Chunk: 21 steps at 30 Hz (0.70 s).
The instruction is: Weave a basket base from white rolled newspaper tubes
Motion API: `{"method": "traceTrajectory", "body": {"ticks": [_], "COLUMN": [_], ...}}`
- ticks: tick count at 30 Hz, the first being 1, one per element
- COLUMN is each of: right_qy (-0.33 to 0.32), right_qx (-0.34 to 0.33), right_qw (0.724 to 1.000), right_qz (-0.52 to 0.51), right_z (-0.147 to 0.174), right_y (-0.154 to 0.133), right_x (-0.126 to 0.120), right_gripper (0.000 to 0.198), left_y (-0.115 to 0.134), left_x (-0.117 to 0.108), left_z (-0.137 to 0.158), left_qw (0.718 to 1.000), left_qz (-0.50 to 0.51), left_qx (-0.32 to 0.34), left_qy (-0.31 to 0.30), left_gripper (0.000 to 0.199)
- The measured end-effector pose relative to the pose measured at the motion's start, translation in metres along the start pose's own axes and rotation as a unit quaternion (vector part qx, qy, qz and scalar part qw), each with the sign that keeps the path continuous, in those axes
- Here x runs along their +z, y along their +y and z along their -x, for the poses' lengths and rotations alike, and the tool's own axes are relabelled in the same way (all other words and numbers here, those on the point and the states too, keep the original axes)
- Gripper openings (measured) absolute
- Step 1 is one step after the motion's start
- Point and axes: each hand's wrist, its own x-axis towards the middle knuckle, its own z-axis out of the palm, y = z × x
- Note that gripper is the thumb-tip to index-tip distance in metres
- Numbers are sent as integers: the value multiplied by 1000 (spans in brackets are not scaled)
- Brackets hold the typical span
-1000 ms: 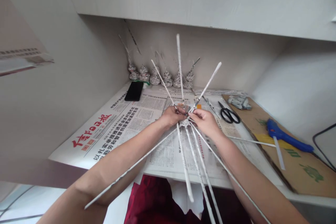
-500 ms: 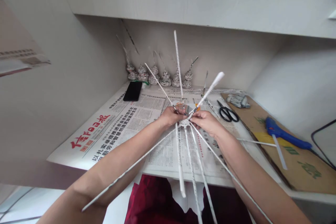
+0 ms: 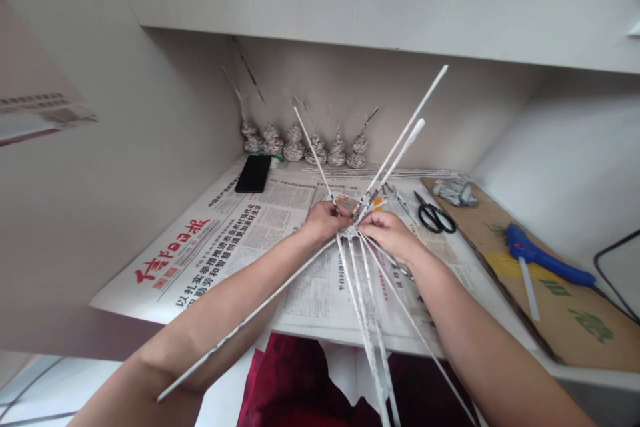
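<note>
Between my hands is a small round weave of rolled-newspaper strips [image 3: 350,231], held just above the newspaper-covered table. Long white paper strips radiate from it, several toward me and others pointing up and away. My left hand [image 3: 325,219] pinches the left side of the weave, thumb and fingers closed at its rim. On the right side, my right hand [image 3: 387,230] has its fingertips closed on the weave where strips cross. Two strips [image 3: 407,137] slant up to the right, nearly side by side. My fingers partly hide the weave.
Several gourd-shaped paper weaves [image 3: 315,149] line the back wall. A black phone [image 3: 253,174] lies on the newspaper [image 3: 225,240]. To the right are black scissors [image 3: 436,215] and cardboard [image 3: 545,307] bearing a blue glue gun [image 3: 545,257]. An overhead panel [image 3: 370,0] hangs in front.
The tall upright strip has swung right, beside the thick slanting one. The left upper strip stands steeper, and the strips toward me have shifted closer together. Both hands stay at the weave.
</note>
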Motion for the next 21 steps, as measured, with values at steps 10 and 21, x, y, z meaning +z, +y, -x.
{"method": "traceTrajectory", "body": {"ticks": [10, 21], "right_qy": [82, 53], "right_qx": [-32, 48], "right_qw": [995, 987], "right_qz": [47, -146], "right_z": [-9, -4], "right_y": [16, 1], "right_x": [3, 8], "right_gripper": [29, 22], "left_y": [11, 11], "left_x": [4, 4], "left_z": [8, 8], "left_qw": [995, 997], "left_qz": [72, 54], "left_qx": [-73, -47], "left_qy": [-12, -5], "left_gripper": [30, 39]}}
